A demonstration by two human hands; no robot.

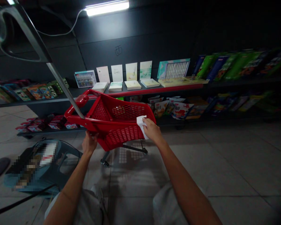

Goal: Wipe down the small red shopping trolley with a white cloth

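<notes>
A small red plastic shopping cart [126,132] with lattice sides stands on the floor in front of me. My right hand [152,128] pinches a white cloth or tissue [141,125] and presses it on the rim at the cart's right end. Below the cart's handle [81,101], my left hand [89,143] grips the lower edge of its rear left part. Some of the left fingers are hidden behind the red plastic. A metal pole [63,84] with a dark loop at its top rises beside the handle.
Behind the cart, a shelf [135,92] carries books, boxed sets and bagged snacks; more packets [181,109] lie on the lower level. A blue-grey plastic stool [63,162] with blurred-out items stands at left, a black cable [23,200] near it. A tube light [107,7] hangs above.
</notes>
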